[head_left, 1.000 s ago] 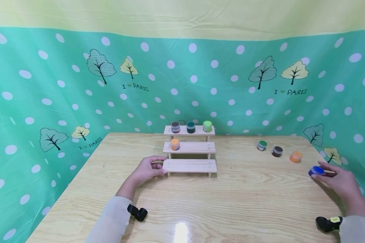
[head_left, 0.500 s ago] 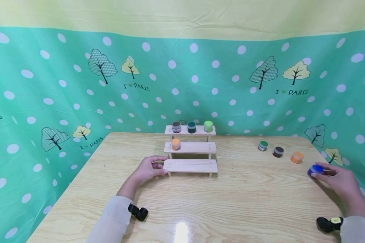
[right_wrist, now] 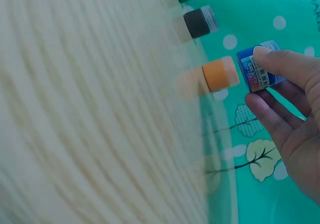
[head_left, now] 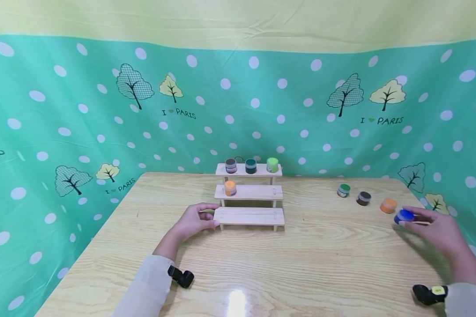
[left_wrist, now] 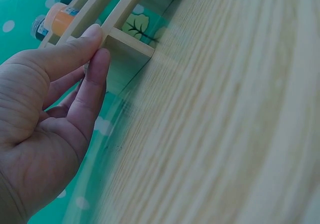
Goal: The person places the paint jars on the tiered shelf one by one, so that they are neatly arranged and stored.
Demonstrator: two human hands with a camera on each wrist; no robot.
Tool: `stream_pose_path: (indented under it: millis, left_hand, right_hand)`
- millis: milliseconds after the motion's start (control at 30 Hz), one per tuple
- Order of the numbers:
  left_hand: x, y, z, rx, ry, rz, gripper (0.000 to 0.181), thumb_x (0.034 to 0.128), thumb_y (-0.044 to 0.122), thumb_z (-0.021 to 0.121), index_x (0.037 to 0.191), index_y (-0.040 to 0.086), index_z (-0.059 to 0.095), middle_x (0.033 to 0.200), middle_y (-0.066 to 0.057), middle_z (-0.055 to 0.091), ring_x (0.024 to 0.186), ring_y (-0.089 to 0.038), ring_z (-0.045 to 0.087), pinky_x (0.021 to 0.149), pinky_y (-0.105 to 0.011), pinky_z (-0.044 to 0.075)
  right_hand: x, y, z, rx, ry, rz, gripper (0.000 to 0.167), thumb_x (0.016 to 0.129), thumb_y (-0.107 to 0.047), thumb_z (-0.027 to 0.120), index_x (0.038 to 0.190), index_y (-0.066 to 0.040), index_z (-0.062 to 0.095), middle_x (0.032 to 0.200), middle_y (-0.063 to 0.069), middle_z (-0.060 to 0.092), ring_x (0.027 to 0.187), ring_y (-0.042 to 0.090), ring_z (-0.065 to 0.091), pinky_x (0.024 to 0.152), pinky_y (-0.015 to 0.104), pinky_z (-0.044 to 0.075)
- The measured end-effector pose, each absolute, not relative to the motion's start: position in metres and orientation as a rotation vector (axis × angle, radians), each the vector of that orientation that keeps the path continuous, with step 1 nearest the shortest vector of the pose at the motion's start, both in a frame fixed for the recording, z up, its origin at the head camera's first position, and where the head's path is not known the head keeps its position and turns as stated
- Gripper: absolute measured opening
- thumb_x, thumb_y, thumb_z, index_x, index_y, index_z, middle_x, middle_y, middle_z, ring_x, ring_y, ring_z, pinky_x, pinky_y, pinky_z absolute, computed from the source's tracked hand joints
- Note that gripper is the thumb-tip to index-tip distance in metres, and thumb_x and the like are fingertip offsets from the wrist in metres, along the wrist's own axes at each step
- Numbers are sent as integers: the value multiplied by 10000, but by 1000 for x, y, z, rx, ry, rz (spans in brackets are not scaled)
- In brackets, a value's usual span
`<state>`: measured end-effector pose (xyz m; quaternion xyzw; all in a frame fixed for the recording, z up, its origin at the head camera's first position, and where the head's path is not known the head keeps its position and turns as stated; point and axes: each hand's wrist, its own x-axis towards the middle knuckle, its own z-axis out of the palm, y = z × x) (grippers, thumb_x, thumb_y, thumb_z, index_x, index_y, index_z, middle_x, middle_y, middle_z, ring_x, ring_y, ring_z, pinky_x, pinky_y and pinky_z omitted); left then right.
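Blue jar [head_left: 403, 216] has moved toward ten o'clock, pinched by your right hand [head_left: 434, 228]; your left hand [head_left: 193, 221], at the jar's nine o'clock, grips the rack [head_left: 249, 215].

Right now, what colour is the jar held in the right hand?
The jar is blue; it shows best in the right wrist view.

Wooden shelf [left_wrist: 124, 6] cut off by left wrist view's top edge.

4 jars [head_left: 251, 166] on rack [head_left: 249, 215], 3 jars [head_left: 363, 198] R of it on tbl [head_left: 301, 264].
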<state>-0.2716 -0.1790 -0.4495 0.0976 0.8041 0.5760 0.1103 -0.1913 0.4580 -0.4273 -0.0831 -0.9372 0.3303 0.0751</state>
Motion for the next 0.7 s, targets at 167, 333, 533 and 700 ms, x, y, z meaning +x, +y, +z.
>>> stream_pose_path:
  millis: [167, 333, 533, 700]
  left_hand:
    - [-271, -179, -449, 292, 2355, 1692, 570, 792, 36, 800, 1316, 8, 577, 895, -110, 653, 769, -174, 630, 627, -275, 532]
    - [-272, -179, -450, 290, 2353, 1687, 558, 801, -8, 778, 1317, -24, 564, 895, -132, 647, 765, -173, 623, 643, -307, 541]
    - [-272, -178, -449, 276, 2355, 1679, 571, 795, 23, 795, 1321, 6, 572, 915, -123, 653, 777, -181, 634, 667, -314, 552]
    - [-271, -178, -448, 289, 2349, 1695, 581, 793, 22, 796, 1326, -1, 566, 916, -118, 649, 777, -180, 629, 667, -322, 555]
  right_hand:
    - [-190, 449, -419, -172, -2816, 982, 760, 840, -441, 757, 1348, 66, 506, 1238, 362, 538, 788, -117, 472, 593, 194, 472]
    - [-188, 439, -412, -78, -2814, 1004, 722, 852, -381, 762, 1333, 94, 505, 1238, 363, 523, 759, -179, 458, 601, 176, 479]
    - [-187, 424, -402, -21, -2806, 1067, 667, 872, -372, 743, 1357, 31, 524, 1302, 343, 487, 790, -175, 499, 629, 179, 515]
    - [-185, 411, -395, 36, -2771, 1102, 627, 881, -339, 740, 1367, -2, 531, 1293, 346, 505, 807, -154, 539, 645, 184, 533]
